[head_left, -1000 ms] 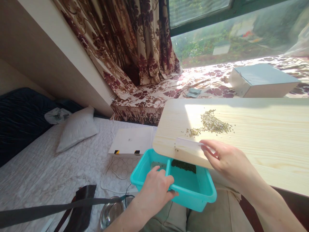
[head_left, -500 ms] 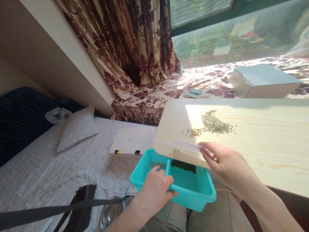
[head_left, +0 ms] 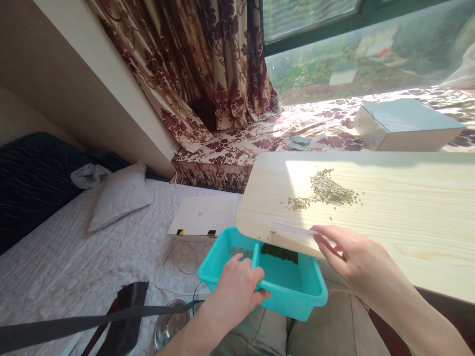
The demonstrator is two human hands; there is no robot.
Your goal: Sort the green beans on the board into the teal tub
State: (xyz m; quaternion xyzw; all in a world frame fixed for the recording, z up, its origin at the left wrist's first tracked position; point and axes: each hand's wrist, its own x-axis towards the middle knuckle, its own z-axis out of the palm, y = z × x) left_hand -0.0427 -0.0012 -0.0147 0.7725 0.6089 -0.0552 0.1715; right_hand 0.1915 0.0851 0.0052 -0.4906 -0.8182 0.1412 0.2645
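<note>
My left hand (head_left: 241, 282) grips the near rim and divider of a turquoise two-compartment bin (head_left: 315, 296), held under the table's front edge. Dark green beans or grains (head_left: 280, 252) lie along the far side of its right compartment. In the left compartment there are only a few bits. My right hand (head_left: 343, 247) pinches a thin, pale, translucent strip (head_left: 293, 230), standing on edge on the wooden table (head_left: 389, 207) close to its front. A few loose grains sit by the strip's left end. Behind it spreads a pile of greenish-brown grains (head_left: 330, 190).
A white box (head_left: 202, 212) rests on the bed (head_left: 67, 267) to the left of the table. Another box (head_left: 411, 118) and a folded cloth (head_left: 299, 142) are on the window seat. Below left are a metal bowl (head_left: 170, 321), a dark strap (head_left: 92, 316) and a white cable.
My right hand has drawn the strip nearer the table's front edge, shifting slightly right. A few grains beside it moved toward the edge. The bin has shifted slightly left.
</note>
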